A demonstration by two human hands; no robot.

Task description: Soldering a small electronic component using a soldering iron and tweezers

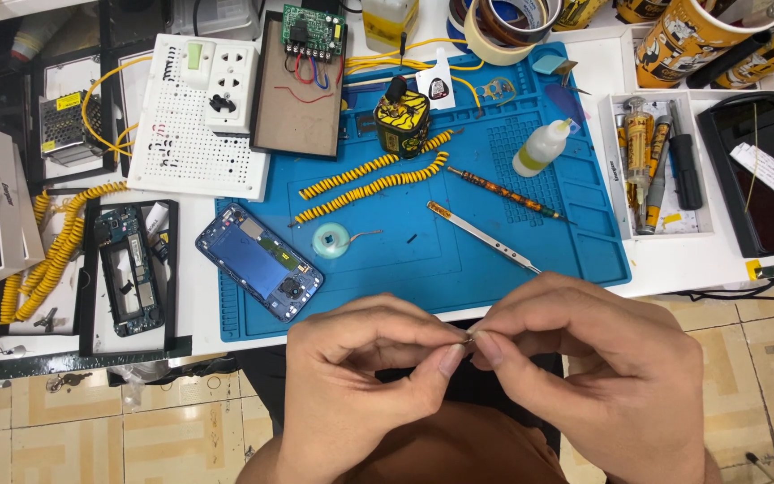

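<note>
Two hands pinch one tiny part just below the near edge of the blue mat (530,242).

Left hand (360,376) and right hand (584,367) meet fingertip to fingertip, closed tight on a small brownish metal piece (468,339); most of it is hidden by the fingers, so its shape is hard to make out. On the mat lie one opened blue phone (259,261), one tweezers (484,237), two yellow coiled cables (371,184) and one small white bottle (541,149). Left of the mat sits one black phone frame (129,269).
</note>
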